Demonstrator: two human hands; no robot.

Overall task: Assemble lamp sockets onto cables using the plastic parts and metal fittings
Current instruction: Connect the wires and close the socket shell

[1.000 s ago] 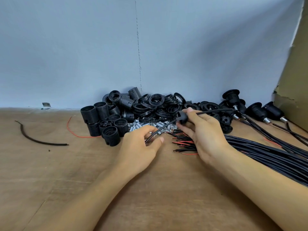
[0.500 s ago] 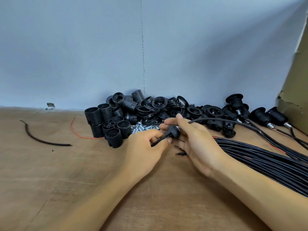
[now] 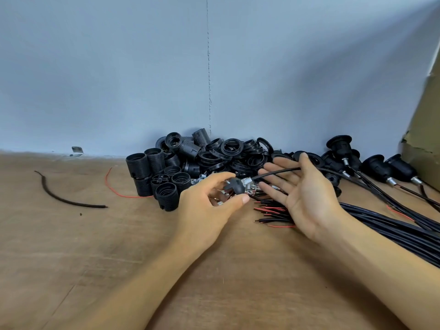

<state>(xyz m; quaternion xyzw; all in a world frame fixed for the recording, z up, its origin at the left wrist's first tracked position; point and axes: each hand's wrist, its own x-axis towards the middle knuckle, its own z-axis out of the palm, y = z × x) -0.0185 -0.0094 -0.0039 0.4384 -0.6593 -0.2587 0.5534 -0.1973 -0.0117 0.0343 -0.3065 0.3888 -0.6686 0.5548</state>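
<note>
Cable across straight-fingered right hand; black cap inside grip of left hand

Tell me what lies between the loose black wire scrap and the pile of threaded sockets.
Head view: a thin red wire curving on the table between scrap and sockets.

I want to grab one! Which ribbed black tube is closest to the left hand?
The frontmost ribbed tube, nearest the camera with its open mouth facing us, just left of the left hand. The other tubes sit farther back.
</note>
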